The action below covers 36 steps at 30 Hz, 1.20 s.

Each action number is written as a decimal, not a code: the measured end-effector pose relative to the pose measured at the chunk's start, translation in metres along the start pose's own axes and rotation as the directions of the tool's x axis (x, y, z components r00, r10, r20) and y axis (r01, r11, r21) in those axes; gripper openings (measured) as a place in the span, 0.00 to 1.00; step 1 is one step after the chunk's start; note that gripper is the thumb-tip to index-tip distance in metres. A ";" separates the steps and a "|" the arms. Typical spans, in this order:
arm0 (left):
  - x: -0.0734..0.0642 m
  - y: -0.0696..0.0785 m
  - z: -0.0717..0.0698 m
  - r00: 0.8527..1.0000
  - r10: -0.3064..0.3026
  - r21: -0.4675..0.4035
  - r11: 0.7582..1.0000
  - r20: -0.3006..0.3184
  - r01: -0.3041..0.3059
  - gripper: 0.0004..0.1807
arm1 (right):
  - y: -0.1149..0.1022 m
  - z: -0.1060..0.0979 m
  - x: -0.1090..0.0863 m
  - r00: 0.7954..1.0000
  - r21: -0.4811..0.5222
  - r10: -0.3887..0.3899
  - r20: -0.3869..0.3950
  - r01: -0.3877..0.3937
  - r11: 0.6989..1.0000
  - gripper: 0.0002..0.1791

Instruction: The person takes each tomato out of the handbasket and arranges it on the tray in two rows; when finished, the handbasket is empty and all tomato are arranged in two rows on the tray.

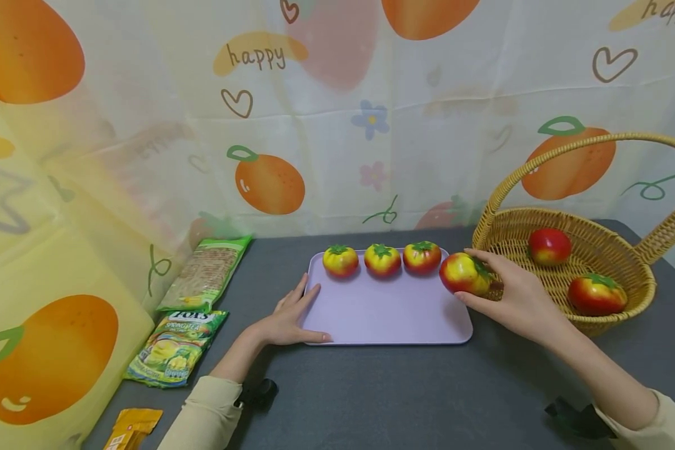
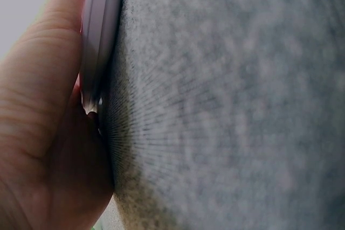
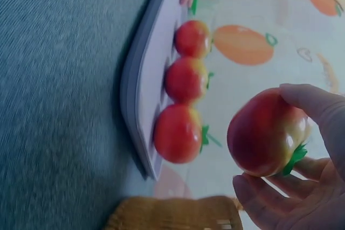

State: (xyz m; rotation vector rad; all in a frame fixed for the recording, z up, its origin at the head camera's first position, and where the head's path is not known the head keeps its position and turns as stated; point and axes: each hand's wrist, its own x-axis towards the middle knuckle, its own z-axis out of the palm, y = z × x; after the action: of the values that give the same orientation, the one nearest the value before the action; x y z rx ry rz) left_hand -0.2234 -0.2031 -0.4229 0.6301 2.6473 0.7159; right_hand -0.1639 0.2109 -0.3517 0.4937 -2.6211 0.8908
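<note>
My right hand (image 1: 514,300) pinches a red-and-yellow tomato (image 1: 462,274) between thumb and fingers, above the right end of a lilac tray (image 1: 390,312). The right wrist view shows the held tomato (image 3: 264,133) raised off the tray, its green leafy top toward the palm. Along the tray's back edge sit three similar tomatoes (image 1: 382,260) in a row. At the tray's left front corner rests my left hand (image 1: 287,319), fingers spread along the left rim and thumb along the front rim. Close up in the left wrist view, that hand (image 2: 40,106) lies against the tray's side.
A wicker basket (image 1: 562,215) with a tall handle stands at the right, holding a red fruit (image 1: 549,246) and another tomato (image 1: 596,295). On the left lie a green-edged packet (image 1: 205,275), a green candy bag (image 1: 177,350) and an orange wrapper (image 1: 132,428). A printed cloth hangs behind the dark table.
</note>
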 end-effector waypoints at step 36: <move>0.002 -0.002 0.000 1.000 0.025 0.003 1.000 -0.009 -0.024 0.68 | -0.050 0.103 0.039 0.956 0.127 -0.141 0.256 0.111 0.986 0.39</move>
State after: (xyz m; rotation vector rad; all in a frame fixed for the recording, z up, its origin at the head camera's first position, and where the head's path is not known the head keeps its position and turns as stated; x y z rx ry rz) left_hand -0.2257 -0.2034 -0.4247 0.6629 2.6537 0.7231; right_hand -0.1971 0.0998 -0.3876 0.8536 -2.7452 0.9939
